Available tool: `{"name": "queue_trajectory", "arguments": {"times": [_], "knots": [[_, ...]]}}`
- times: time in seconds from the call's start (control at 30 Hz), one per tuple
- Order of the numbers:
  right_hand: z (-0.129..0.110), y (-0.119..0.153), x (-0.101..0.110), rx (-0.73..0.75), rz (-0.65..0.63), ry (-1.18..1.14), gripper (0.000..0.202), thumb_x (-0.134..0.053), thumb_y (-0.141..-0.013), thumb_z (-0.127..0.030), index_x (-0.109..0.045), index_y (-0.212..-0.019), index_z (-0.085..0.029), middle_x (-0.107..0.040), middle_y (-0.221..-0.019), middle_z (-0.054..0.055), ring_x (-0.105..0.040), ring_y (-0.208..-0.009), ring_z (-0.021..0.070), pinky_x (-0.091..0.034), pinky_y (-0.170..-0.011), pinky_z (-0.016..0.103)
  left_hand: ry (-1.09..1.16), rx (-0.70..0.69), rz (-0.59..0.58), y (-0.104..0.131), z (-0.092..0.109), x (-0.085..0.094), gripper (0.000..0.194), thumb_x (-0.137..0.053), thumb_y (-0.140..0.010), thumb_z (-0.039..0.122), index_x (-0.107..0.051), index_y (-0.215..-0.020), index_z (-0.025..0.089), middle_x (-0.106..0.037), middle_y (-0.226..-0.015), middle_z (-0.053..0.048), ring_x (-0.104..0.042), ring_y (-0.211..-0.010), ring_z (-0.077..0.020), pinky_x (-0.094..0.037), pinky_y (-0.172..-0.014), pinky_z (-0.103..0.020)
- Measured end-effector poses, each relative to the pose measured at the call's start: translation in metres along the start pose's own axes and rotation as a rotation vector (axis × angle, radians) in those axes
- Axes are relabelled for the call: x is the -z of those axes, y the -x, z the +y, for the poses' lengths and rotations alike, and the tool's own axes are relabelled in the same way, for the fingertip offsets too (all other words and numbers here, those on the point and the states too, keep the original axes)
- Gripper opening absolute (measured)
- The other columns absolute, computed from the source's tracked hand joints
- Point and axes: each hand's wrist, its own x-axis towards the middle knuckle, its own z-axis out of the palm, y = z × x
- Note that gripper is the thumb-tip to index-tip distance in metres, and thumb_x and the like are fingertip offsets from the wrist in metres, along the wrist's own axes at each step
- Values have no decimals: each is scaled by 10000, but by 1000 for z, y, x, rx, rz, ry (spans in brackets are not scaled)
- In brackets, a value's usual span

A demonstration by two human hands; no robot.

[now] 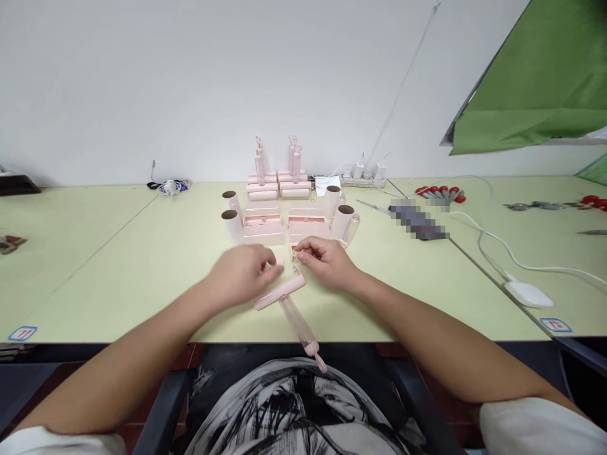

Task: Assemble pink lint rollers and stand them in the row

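A pink lint roller frame (pixel 281 292) with a clear handle (pixel 298 322) lies at a slant in front of me, its looped end over the table's front edge. My left hand (pixel 241 272) is just above it, thumb and forefinger closed about a small pale pink plastic piece (pixel 279 260). My right hand (pixel 327 260) has its fingertips bent together at the end of a pink part (pixel 293 249), which it mostly hides. What those right fingers hold is too small to make out. The hands are a short gap apart.
Pink open covers (pixel 263 229) and upright paper-cored rolls (pixel 231 222) stand beyond my hands. Assembled lint rollers (pixel 262 183) stand by the wall. To the right lie a blurred dark object (pixel 417 221), a white cable, a white charger (pixel 528 294) and red-ended items (pixel 441 193).
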Motion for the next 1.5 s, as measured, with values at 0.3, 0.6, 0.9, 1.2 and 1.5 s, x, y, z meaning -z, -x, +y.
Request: {"name": "queue_trajectory", "arguments": {"times": [0.3,0.6,0.9,1.2,1.5], "knots": [[-5,-2,4,-37,55,-140,152,-602,-857,-315,-638,-827,-171,-629,-698,-1,-526,-613,119,-415,-582,246,58,-76,-182,10,13,-28,461,-342,-975,484,-593,-730,184,-639,-692,-55,-529,-575,-172,-312,-543,-281],[-13,2,6,-191,-341,-481,337,-670,-822,-458,-588,-974,-168,-606,-682,-16,-543,-524,105,-432,-471,216,94,-28,224,5,5,-13,344,-412,-962,434,-578,-778,197,-623,-678,-25,-536,-586,-157,-341,-567,-270],[-5,1,15,191,-446,-131,227,-625,-881,-353,-656,-981,-151,-557,-754,-11,-489,-649,106,-414,-592,219,602,-184,35,-17,-9,-4,354,-528,-912,490,-594,-798,161,-591,-709,-9,-525,-643,-122,-422,-612,-234],[-9,1,15,257,-443,-203,339,-600,-912,-370,-641,-1182,-171,-668,-1069,83,-618,-942,194,-499,-818,307,1079,-191,-438,-24,-20,-11,350,-656,-845,482,-628,-951,149,-660,-777,-55,-577,-618,-127,-429,-538,-220],[-7,3,12,236,-459,-117,343,-614,-894,-454,-670,-1076,-168,-676,-879,51,-588,-775,172,-473,-698,271,1300,-157,-570,-18,-17,-31,409,-707,-806,511,-572,-963,158,-692,-745,-77,-645,-606,-149,-473,-545,-230]]}}
